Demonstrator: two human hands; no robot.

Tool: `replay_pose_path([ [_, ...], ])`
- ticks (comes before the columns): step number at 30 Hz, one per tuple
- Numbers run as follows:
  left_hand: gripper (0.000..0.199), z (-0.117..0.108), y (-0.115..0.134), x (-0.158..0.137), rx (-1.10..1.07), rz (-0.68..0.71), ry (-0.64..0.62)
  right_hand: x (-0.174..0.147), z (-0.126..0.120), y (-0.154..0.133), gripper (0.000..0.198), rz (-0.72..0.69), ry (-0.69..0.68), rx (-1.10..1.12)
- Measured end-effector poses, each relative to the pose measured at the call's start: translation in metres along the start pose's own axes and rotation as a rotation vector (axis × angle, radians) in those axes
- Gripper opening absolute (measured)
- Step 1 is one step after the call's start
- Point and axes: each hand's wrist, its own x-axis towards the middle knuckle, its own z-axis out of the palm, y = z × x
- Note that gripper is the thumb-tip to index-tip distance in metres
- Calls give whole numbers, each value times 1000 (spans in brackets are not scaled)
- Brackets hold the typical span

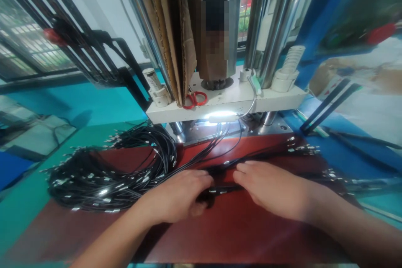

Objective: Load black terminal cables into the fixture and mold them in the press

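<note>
My left hand point(185, 192) is closed around black cables point(216, 191) above the red-brown work surface. Just to its right, my right hand point(266, 182) has its fingers curled down on the same run of cables. The fingertips of both hands are partly hidden. From there the cables spread to the right, ending in small silvery connectors point(309, 148). A large coiled bundle of black cables point(106, 188) with pale tags lies left of my left hand. Several thin cables lead back under the lit press.
A press with a cream plate point(226, 102) and metal columns stands behind my hands. Red-handled scissors point(195, 99) and cardboard sheets point(171, 29) rest on the plate. A lamp point(221, 117) glows below its front edge. Black bars point(329, 106) stand at right.
</note>
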Motion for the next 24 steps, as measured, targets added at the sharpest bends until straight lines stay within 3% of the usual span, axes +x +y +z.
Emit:
replay_pose_path([
  [6, 17, -3, 4, -2, 19, -10, 46, -2, -9, 6, 25, 40, -4, 53],
  [13, 20, 4, -2, 6, -35, -89, 271, 10, -15, 24, 26, 126, 227, 111],
  [18, 14, 17, -5, 14, 113, -170, 272, 19, -4, 31, 19, 147, 201, 74],
  [24, 15, 11, -3, 14, 154, -132, 300, 19, -10, 32, 30, 108, 289, 27],
])
